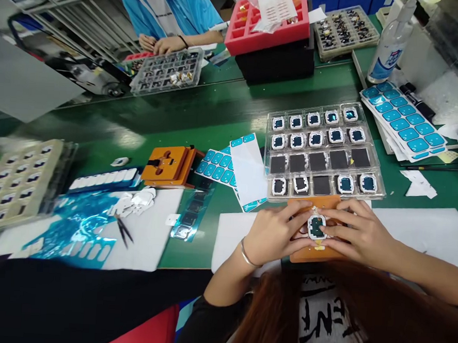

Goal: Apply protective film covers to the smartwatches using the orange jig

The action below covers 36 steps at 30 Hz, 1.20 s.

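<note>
A small square part (316, 227) with a white frame and a dark green centre lies on an orange fixture block (312, 257) at the bench's front edge. From the left, my left hand (274, 231) is closed, with fingertips at the part's left edge. On the other side, my right hand (359, 228) bends its fingers onto the right edge and face of the part. A yellowish tab (319, 246) shows just below the frame. My fingers hide much of the block. Beyond it lies a clear tray (268, 158) holding rows of similar white-framed parts and dark squares.
Blue sticker sheets (217, 165) and a white sheet (246, 170) lie left of the tray. Farther left are a second orange fixture (167, 165), tweezers (123, 231) and a beige tray (15, 179). A pump bottle (389, 52) stands back right. Across the bench sits a co-worker (172, 13).
</note>
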Each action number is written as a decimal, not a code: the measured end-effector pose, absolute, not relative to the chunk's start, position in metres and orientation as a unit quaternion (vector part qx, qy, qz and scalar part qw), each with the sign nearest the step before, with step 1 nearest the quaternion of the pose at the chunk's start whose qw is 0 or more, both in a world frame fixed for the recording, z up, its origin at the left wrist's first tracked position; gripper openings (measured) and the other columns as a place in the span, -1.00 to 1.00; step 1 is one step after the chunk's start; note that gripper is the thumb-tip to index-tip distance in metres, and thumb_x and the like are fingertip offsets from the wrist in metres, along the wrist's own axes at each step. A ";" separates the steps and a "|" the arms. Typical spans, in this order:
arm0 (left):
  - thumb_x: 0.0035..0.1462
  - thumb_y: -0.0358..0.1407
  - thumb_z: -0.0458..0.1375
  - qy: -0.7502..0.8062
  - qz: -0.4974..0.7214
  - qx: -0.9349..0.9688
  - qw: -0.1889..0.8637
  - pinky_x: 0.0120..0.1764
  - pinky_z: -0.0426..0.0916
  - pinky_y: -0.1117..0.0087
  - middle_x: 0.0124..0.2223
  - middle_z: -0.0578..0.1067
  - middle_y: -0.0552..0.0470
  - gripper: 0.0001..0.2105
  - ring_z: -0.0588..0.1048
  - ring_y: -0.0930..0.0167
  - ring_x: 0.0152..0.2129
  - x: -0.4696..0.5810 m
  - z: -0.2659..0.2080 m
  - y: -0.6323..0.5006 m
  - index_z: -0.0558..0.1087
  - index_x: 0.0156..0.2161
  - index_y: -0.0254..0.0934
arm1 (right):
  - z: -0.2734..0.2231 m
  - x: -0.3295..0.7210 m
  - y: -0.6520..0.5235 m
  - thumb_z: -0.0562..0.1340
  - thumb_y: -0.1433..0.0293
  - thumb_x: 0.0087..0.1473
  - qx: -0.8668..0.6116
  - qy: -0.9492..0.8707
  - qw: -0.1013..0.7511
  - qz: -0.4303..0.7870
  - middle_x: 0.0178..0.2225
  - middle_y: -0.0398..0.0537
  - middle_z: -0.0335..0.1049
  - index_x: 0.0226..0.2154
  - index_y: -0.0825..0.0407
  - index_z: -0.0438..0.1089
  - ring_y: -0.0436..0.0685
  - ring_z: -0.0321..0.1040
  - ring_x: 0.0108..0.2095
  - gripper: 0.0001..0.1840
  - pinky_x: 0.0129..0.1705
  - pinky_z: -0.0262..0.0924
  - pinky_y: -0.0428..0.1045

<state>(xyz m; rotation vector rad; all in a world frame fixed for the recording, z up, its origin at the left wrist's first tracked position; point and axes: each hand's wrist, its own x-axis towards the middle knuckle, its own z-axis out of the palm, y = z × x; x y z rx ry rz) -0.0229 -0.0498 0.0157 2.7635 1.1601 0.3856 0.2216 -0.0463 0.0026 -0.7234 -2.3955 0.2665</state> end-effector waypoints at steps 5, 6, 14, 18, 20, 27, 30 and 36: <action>0.26 0.16 -0.03 0.382 0.117 0.910 0.114 -0.36 0.54 0.35 0.08 0.53 -0.12 -0.41 0.63 0.36 -0.31 -0.020 0.017 -0.047 0.44 0.10 -0.28 | 0.001 0.223 -0.044 0.26 0.32 0.25 -0.266 -0.914 0.297 0.071 -0.06 0.04 0.55 -0.29 0.06 0.50 0.21 0.28 -0.17 -0.84 -0.22 0.15 0.11; 0.25 0.15 -0.01 0.377 0.132 0.908 0.123 -0.34 0.55 0.35 0.07 0.54 -0.11 -0.42 0.63 0.36 -0.29 -0.020 0.017 -0.047 0.44 0.09 -0.28 | 0.001 0.224 -0.042 0.26 0.31 0.25 -0.256 -0.916 0.297 0.079 -0.06 0.04 0.55 -0.25 0.06 0.49 0.21 0.28 -0.17 -0.84 -0.20 0.17 0.12; 0.17 0.14 0.11 0.310 0.294 0.889 0.162 -0.12 0.56 0.32 0.12 0.45 -0.19 -0.32 0.56 0.32 -0.05 -0.009 0.006 -0.046 0.19 0.28 -0.18 | -0.011 0.222 -0.038 0.32 0.21 0.17 -0.265 -0.834 0.389 0.289 -0.21 -0.02 0.43 -0.03 -0.03 0.30 0.13 0.41 -0.23 -0.63 -0.25 0.35 0.05; 0.01 0.28 0.11 0.310 0.319 0.886 0.129 -0.10 0.57 0.28 0.09 0.45 -0.19 -0.07 0.55 0.27 -0.04 -0.009 0.005 -0.043 0.01 0.38 -0.13 | -0.008 0.220 -0.044 0.35 0.18 0.16 -0.235 -0.703 0.383 0.550 0.06 0.02 0.39 0.17 -0.15 0.13 0.13 0.43 0.02 -0.40 -0.03 0.40 0.04; 0.05 0.25 0.10 0.311 0.339 0.883 0.092 -0.13 0.57 0.32 0.05 0.47 -0.17 -0.10 0.56 0.30 -0.07 -0.009 0.006 -0.043 0.01 0.39 -0.15 | -0.004 0.221 -0.045 0.33 0.14 0.18 -0.213 -0.637 0.353 0.652 0.08 0.02 0.40 0.19 -0.16 0.10 0.12 0.43 0.05 -0.37 0.00 0.40 0.05; 0.28 0.03 0.07 0.298 0.377 0.876 0.029 -0.28 0.55 0.40 -0.09 0.55 -0.09 -0.47 0.59 0.40 -0.25 -0.008 0.005 -0.045 0.29 0.24 -0.20 | 0.000 0.221 -0.040 0.40 0.11 0.09 -0.219 -0.509 0.299 0.776 0.02 0.04 0.48 0.12 -0.08 0.28 0.13 0.47 -0.01 -0.38 0.04 0.36 0.05; 0.29 -0.10 0.14 0.286 0.411 0.865 0.030 -0.30 0.53 0.44 -0.14 0.57 -0.04 -0.61 0.59 0.42 -0.24 -0.005 0.007 -0.047 0.40 0.14 -0.22 | -0.002 0.221 -0.042 0.41 0.12 0.08 -0.220 -0.499 0.300 0.783 0.03 0.02 0.48 0.09 -0.10 0.32 0.12 0.47 0.00 -0.42 0.05 0.37 0.04; 0.21 -0.20 0.25 0.276 0.475 0.829 0.108 -0.31 0.52 0.50 -0.19 0.57 0.07 -0.80 0.56 0.52 -0.33 -0.014 0.010 -0.039 0.54 -0.06 -0.13 | -0.003 0.233 -0.033 0.36 0.09 0.12 -0.260 -0.600 0.367 0.662 0.06 0.04 0.47 0.11 -0.16 0.35 0.21 0.50 -0.02 -0.47 -0.02 0.44 0.12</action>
